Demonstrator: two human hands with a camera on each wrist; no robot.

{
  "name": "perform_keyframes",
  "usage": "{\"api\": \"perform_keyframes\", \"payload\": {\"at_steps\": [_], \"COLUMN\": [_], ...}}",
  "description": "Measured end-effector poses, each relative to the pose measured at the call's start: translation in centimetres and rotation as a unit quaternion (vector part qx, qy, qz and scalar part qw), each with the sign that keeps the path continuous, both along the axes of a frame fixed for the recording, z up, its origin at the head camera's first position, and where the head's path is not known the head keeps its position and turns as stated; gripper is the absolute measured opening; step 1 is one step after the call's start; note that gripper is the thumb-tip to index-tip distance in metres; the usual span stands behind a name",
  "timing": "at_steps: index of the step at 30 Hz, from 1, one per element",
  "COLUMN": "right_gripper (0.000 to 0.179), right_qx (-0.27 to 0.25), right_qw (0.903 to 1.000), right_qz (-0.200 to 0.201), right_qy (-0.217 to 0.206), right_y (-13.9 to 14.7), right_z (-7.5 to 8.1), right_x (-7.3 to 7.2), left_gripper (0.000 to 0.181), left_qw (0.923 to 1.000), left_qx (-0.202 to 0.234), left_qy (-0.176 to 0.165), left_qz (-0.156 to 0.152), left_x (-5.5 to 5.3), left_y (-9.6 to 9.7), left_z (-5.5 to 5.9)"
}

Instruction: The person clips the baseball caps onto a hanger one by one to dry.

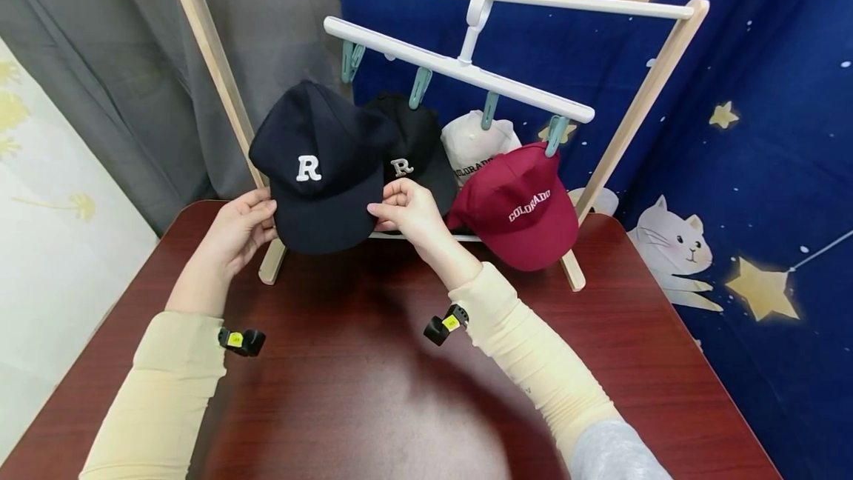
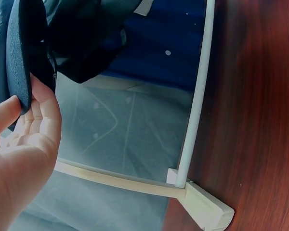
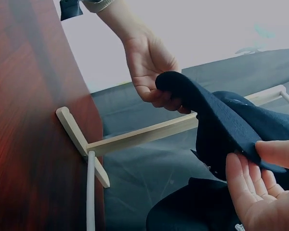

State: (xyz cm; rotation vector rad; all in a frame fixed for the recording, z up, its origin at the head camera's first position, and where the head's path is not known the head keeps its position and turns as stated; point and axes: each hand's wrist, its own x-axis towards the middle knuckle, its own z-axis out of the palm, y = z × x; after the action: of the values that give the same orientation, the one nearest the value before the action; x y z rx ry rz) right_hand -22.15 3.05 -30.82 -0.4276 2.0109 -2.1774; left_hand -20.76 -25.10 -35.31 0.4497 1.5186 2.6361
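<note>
Both hands hold a navy baseball cap (image 1: pixel 326 217) with a white letter R, up in front of the rack's left side. My left hand (image 1: pixel 243 232) pinches the left edge of its brim, thumb in front and fingers behind, as the left wrist view shows. The right hand (image 1: pixel 413 213) pinches the brim's other edge; in the right wrist view its thumb lies on one face and the fingers (image 3: pixel 243 178) on the other. Beside the navy cap, a black cap (image 1: pixel 416 139) hangs from a green clip (image 1: pixel 420 87), partly hidden. A leftmost green clip (image 1: pixel 352 61) holds nothing.
A wooden rack (image 1: pixel 616 113) with a white top bar stands on the dark red table (image 1: pixel 333 391). From it a white clip hanger (image 1: pixel 460 69) hangs tilted, lower on the right. A white cap (image 1: pixel 476 139) and a maroon cap (image 1: pixel 516 206) hang from its right clips.
</note>
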Motion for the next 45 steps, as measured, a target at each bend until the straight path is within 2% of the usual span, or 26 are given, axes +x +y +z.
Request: {"api": "perform_keyframes", "payload": {"at_steps": [14, 21, 26, 31, 34, 39, 45], "right_gripper": [0.011, 0.009, 0.015, 0.018, 0.017, 0.015, 0.012], "right_qx": [0.036, 0.091, 0.137, 0.164, 0.154, 0.107, 0.039], "right_qw": [0.9993, 0.9957, 0.9897, 0.9812, 0.9785, 0.9777, 0.9816], "right_qz": [0.013, 0.011, 0.005, -0.031, -0.055, -0.08, -0.085], "right_qy": [0.002, 0.007, 0.042, 0.097, 0.125, 0.162, 0.167], "right_y": [1.0, 1.5, 2.0, 2.4, 2.6, 2.5, 2.1], "right_z": [0.2, 0.3, 0.6, 1.4, 2.0, 3.0, 4.3], "right_x": [-0.4, -0.8, -1.3, -1.6, -1.7, -2.1, -2.8], "left_gripper": [0.026, 0.028, 0.029, 0.03, 0.03, 0.028, 0.026], "left_qw": [0.9996, 0.9997, 0.9999, 0.9999, 0.9999, 0.9999, 0.9998], "left_qx": [-0.023, -0.024, -0.01, 0.007, 0.008, 0.003, -0.002], "left_qy": [-0.014, -0.008, -0.005, -0.008, -0.008, -0.014, -0.021], "left_qz": [-0.006, -0.005, -0.005, -0.008, -0.007, -0.001, 0.001], "left_x": [0.2, 0.2, 0.3, 0.3, 0.4, 0.4, 0.4], "left_y": [0.2, 0.3, 0.4, 0.4, 0.4, 0.5, 0.6], "left_z": [-0.3, -0.4, -0.6, -0.7, -0.7, -0.6, -0.5]}}
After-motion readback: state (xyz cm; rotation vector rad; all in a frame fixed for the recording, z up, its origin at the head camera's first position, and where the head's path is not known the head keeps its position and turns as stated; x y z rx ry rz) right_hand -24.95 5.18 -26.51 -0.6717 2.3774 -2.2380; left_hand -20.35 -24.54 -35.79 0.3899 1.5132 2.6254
